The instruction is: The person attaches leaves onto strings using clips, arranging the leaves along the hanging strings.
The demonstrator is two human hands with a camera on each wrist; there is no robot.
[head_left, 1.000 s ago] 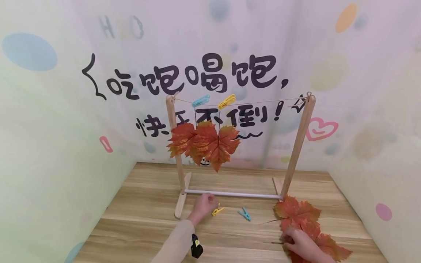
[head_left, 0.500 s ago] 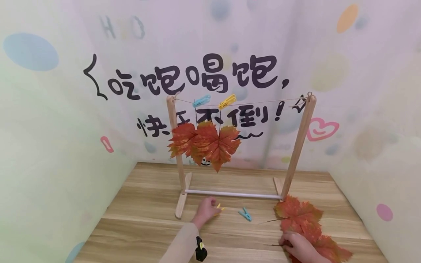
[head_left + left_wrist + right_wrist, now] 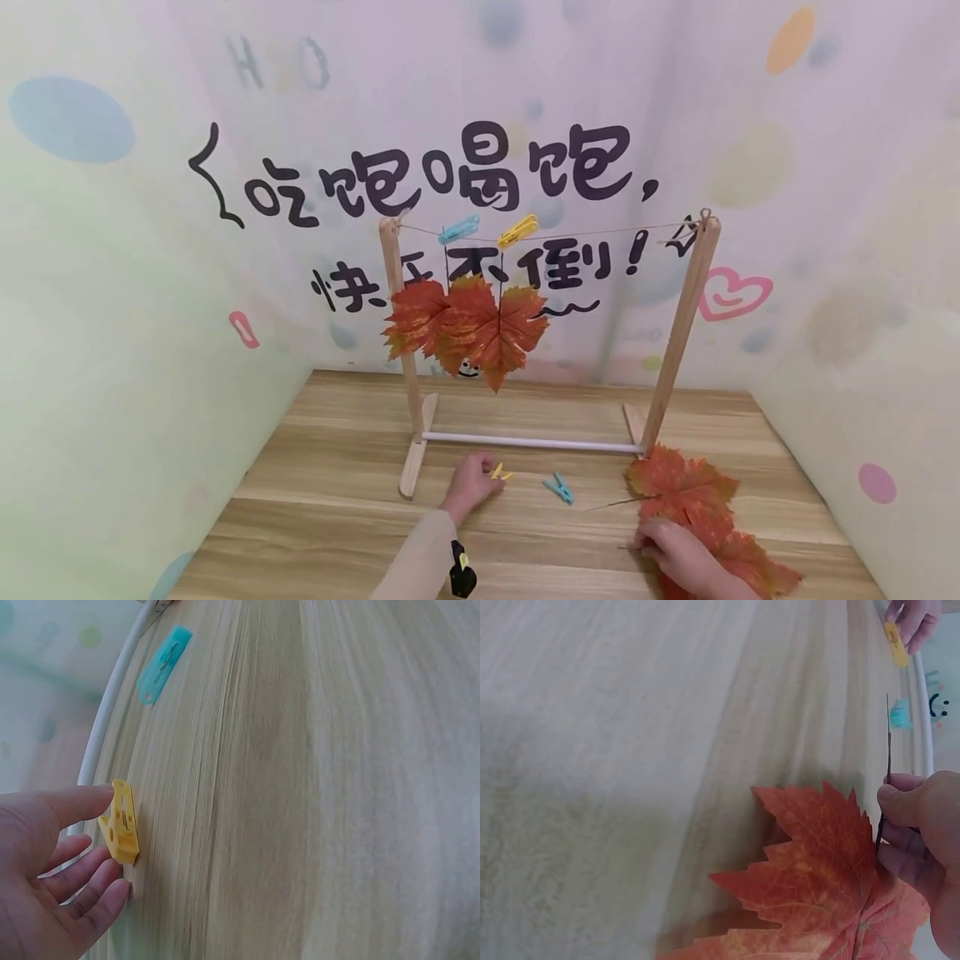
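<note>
My left hand (image 3: pixel 472 486) is at a yellow clothespin (image 3: pixel 122 825) near the rack's crossbar, its thumb and fingers pinching the pin. To its right, a blue clothespin (image 3: pixel 558 488) lies on the table. My right hand (image 3: pixel 678 552) pinches the thin dark stem (image 3: pixel 889 754) of an orange-red artificial maple leaf (image 3: pixel 810 862) between thumb and fingers. Another red leaf (image 3: pixel 678 483) lies just beyond that hand, with its stem pointing left. Two leaves (image 3: pixel 498 329) hang from the string, clipped by a blue clothespin (image 3: pixel 459 230) and a yellow one (image 3: pixel 519 231).
A wooden rack stands at the back, with a left post (image 3: pixel 393 267), a right post (image 3: pixel 681 333) and a white crossbar (image 3: pixel 532 442). The string (image 3: pixel 607 232) runs between the post tops. Behind the wooden table (image 3: pixel 330 467) is a printed curtain (image 3: pixel 570 67).
My left hand has shifted slightly right and closed on the yellow clothespin, which now tilts at its fingertips. My right hand has lifted and shifted slightly at the leaf stem.
</note>
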